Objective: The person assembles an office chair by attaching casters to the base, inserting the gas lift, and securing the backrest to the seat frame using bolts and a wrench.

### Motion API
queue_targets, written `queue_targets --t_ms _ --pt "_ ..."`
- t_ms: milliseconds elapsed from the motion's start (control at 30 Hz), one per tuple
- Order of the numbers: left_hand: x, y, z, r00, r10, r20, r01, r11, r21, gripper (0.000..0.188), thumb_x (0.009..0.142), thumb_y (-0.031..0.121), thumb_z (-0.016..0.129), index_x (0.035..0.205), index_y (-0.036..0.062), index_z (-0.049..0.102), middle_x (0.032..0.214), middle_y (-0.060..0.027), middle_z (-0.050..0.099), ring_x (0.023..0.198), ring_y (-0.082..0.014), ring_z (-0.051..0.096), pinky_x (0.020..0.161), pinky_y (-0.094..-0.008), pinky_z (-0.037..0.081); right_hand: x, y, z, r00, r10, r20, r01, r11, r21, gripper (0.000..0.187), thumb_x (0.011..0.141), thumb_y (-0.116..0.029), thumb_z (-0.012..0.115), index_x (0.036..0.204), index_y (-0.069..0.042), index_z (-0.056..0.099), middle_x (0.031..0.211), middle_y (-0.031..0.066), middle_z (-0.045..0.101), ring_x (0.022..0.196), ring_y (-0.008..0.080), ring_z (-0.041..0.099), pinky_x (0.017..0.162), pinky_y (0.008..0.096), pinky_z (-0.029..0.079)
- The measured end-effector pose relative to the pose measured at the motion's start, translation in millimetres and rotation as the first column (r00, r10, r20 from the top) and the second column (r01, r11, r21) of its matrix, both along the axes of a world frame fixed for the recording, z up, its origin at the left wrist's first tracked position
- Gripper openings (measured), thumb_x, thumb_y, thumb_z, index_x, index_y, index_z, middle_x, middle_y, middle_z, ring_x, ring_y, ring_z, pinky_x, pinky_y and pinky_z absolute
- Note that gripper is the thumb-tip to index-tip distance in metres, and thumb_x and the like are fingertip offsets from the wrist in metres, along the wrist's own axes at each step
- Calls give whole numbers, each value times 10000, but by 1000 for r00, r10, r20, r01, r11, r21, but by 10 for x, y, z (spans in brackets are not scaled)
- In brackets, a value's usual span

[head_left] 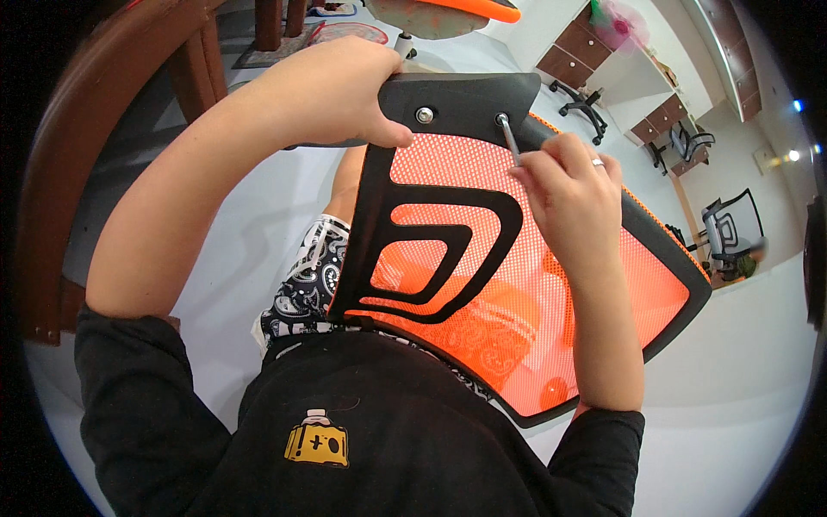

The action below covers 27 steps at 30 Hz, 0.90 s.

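An orange mesh chair back (482, 284) with a black plastic frame leans against my lap. My left hand (345, 90) grips the top edge of its black bracket (457, 99), next to a silver bolt (425, 115). My right hand (564, 185) pinches a thin metal hex key (510, 140) whose tip sits in a second bolt at the bracket's right end. A ring shows on one finger of that hand.
A wooden furniture frame (77, 164) curves along the left. An orange chair seat (448, 13) stands ahead at the top. Black office chairs (586, 103) and brown-drawered white desks (655, 112) line the far right, with another mesh chair (732, 233) at right. The floor is pale.
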<state>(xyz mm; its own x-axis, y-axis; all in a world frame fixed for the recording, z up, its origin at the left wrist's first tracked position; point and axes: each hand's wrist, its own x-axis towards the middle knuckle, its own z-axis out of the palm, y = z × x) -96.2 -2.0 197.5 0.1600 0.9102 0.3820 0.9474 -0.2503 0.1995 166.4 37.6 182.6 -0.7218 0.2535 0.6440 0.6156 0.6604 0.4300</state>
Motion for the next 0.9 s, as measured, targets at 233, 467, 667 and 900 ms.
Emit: queue_targets --t_ms 233,467,667,900 --pt "55 -23 55 999 32 -5 -32 999 -27 523 643 273 781 1044 -24 624 846 -205 662 767 -299 667 709 -362 530 -298 142 82 974 172 -149 -192 973 -130 288 643 -354 770 837 -195 629 887 -46 556 826 182 579 712 385 396" --pt "34 -26 50 999 34 -1 -34 998 -58 526 635 278 796 1028 -26 624 844 -194 666 779 -308 667 718 -361 529 -448 341 107 963 259 -74 -262 964 -39 244 667 -372 757 754 -192 618 748 -68 579 792 174 578 698 374 390" --pt "50 -56 64 1000 14 3 -14 998 -61 534 642 285 800 1035 -28 621 843 -198 663 782 -304 666 719 -364 527 -579 355 66 929 197 -313 -234 969 -83 171 769 -286 721 774 -160 604 715 -31 584 697 216 588 665 382 399" --pt "53 -39 55 999 36 -30 -37 999 -38 535 642 291 798 1034 -30 623 834 -206 659 778 -312 663 725 -366 525 -470 380 183 948 73 -311 -87 996 -33 120 882 -215 613 901 -98 631 761 61 600 664 241 613 606 361 469"
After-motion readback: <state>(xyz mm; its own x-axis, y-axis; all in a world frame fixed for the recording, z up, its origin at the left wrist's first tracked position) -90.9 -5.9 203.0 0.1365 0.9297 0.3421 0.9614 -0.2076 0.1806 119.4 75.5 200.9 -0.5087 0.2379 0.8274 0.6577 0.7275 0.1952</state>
